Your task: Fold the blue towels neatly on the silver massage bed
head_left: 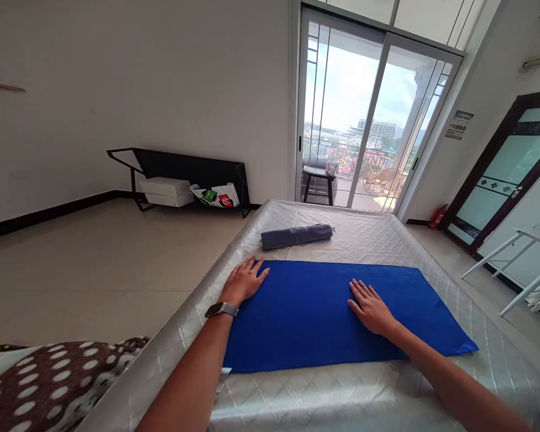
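Observation:
A blue towel lies spread flat across a quilted, silvery-white mattress. My left hand rests on the towel's far left corner, fingers stretched out, with a watch on the wrist. On the right half of the towel my right hand lies flat, palm down, its fingers extended. A small white tag sticks out at the near left corner. Beyond the far edge lies a rolled dark grey-blue towel with pale lettering, apart from both hands.
Brown polka-dot fabric lies at the lower left. A black rack with white boxes and a printed bag stands by the wall. Sliding glass doors are behind the mattress. A white table stands at right.

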`<state>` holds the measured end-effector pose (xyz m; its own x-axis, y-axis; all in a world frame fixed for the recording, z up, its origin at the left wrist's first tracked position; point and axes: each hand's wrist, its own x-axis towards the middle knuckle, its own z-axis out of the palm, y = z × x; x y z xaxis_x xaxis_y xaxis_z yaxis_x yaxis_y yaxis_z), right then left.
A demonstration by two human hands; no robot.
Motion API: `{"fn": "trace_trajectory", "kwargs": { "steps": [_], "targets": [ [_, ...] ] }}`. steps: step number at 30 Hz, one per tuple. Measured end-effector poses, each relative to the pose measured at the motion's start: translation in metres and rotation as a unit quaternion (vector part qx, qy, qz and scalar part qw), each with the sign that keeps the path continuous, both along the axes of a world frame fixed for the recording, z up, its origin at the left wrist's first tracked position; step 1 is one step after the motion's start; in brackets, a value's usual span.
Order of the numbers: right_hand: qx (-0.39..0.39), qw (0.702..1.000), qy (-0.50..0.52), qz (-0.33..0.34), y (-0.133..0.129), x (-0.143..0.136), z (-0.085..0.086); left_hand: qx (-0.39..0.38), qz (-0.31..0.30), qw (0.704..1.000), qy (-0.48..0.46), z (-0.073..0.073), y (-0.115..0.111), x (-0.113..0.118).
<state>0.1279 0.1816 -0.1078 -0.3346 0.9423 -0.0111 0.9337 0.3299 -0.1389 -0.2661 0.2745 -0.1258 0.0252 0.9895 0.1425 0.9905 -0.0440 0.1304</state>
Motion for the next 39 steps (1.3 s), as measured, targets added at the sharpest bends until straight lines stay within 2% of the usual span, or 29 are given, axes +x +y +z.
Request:
{"fn": "trace_trajectory", "kwargs": {
  "steps": [3,6,8,11,14,17,19,22,26,28,30,32,34,39],
  "targets": [
    [0.010,0.998,-0.019,-0.054,-0.001,0.041,-0.008,0.003,0.001,1.000,0.004,-0.002,0.001,0.000],
    [0.050,0.989,-0.045,-0.131,-0.005,0.101,-0.019,0.010,0.003,1.000,0.008,-0.003,0.002,0.000],
    [0.090,0.972,-0.070,-0.204,-0.010,0.140,-0.020,0.006,0.004,1.000,0.010,-0.003,0.002,0.001],
    [0.115,0.956,-0.084,-0.257,-0.022,0.182,-0.011,-0.003,0.004,1.000,0.008,-0.003,0.002,0.001],
    [0.134,0.946,-0.089,-0.280,-0.035,0.203,0.004,0.003,0.006,1.000,0.007,-0.005,0.004,0.000],
    [0.149,0.943,-0.092,-0.282,-0.042,0.205,0.013,0.013,0.002,1.000,0.004,-0.008,0.007,0.000],
    [0.154,0.946,-0.091,-0.271,-0.043,0.193,0.013,0.018,0.001,1.000,0.000,-0.010,0.007,-0.001],
    [0.157,0.962,-0.071,-0.212,-0.045,0.152,0.003,0.019,0.007,1.000,-0.012,-0.010,0.007,-0.001],
    [0.125,0.991,0.012,-0.034,-0.050,0.075,-0.010,0.015,0.007,1.000,-0.015,-0.008,0.005,-0.001],
    [0.078,0.997,0.021,0.000,-0.052,0.049,-0.012,0.013,0.006,1.000,-0.014,-0.008,0.005,-0.001],
    [0.035,0.999,0.017,0.000,-0.053,0.039,-0.013,0.015,0.005,1.000,-0.015,-0.008,0.005,-0.001],
    [0.016,1.000,0.008,-0.018,-0.053,0.046,-0.015,0.018,0.001,1.000,-0.015,-0.009,0.006,-0.002],
    [0.016,0.999,-0.004,-0.048,-0.053,0.066,-0.017,0.019,0.000,1.000,-0.012,-0.011,0.007,-0.002],
    [0.023,0.984,-0.058,-0.168,-0.059,0.144,-0.020,0.024,0.001,1.000,-0.013,-0.013,0.008,-0.003]
  ]
}}
